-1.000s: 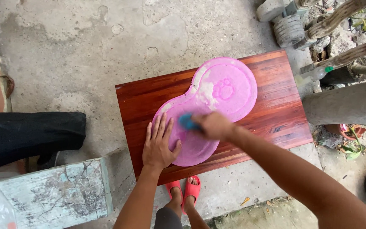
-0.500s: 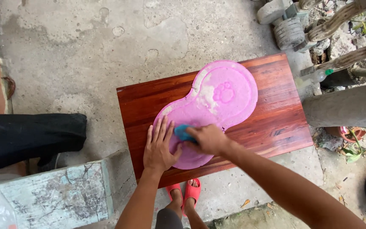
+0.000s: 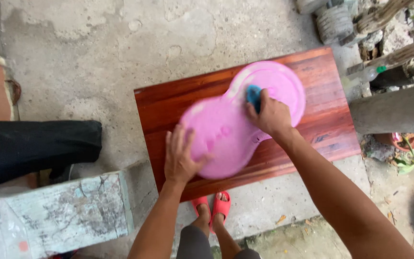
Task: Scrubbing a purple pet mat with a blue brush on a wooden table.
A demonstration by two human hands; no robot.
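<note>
Pink two-lobed tray (image 3: 226, 129) laid on red wooden table (image 3: 168, 103), frame centre; long axis run lower left to upper right. Lower-left lobe pressed flat by left hand (image 3: 180, 156), fingers spread. Blue sponge (image 3: 253, 95) gripped by right hand (image 3: 270, 115) on upper-right lobe.

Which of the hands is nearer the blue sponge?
Right. The right hand grips the blue sponge on the pink tray; the left hand presses the tray's near end.
</note>
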